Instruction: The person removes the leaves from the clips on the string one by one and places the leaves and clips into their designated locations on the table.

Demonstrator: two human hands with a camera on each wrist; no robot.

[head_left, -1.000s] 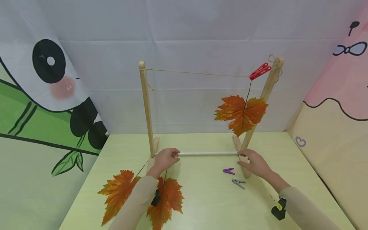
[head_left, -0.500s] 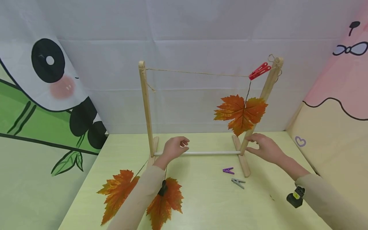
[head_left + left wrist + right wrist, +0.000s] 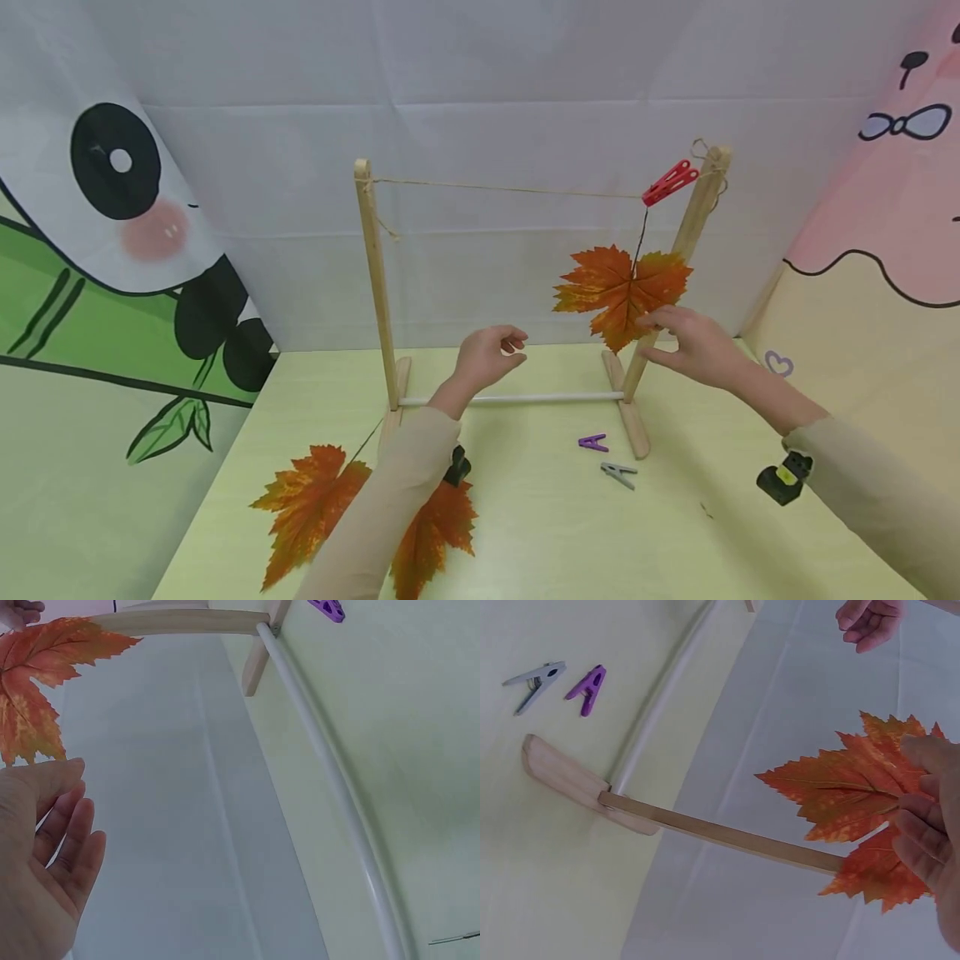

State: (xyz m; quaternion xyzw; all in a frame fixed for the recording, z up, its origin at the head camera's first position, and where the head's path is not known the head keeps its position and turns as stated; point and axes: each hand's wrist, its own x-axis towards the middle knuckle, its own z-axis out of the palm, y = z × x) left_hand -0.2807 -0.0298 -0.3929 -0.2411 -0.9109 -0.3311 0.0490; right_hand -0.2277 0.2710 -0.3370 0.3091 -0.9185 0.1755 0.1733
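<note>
An orange maple leaf (image 3: pixel 618 287) hangs by its dark stem from a red clothespin (image 3: pixel 670 183), which clips it to a twine line (image 3: pixel 510 189). My right hand (image 3: pixel 697 350) is at the leaf's lower right edge, thumb and fingers apart; whether a fingertip touches the leaf I cannot tell. Left of it, my left hand (image 3: pixel 486 360) hovers above the white rod (image 3: pixel 540 398), fingers loosely bent around nothing. In the left wrist view the same hand (image 3: pixel 45 847) appears below the leaf (image 3: pixel 37 682), with a gap of plain backdrop beside its fingers.
Two wooden posts, left (image 3: pixel 375 283) and right (image 3: pixel 705 200), hold the twine. A purple clothespin (image 3: pixel 593 442) and a grey clothespin (image 3: pixel 618 475) lie on the table (image 3: pixel 540 533). Two more maple leaves, one at left (image 3: pixel 307 508) and one partly behind my sleeve (image 3: pixel 438 533), lie in front.
Both hands have risen from the white rod at the stand's base. My left hand has moved up and right; my right hand has gone up along the right post to the hanging leaf.
</note>
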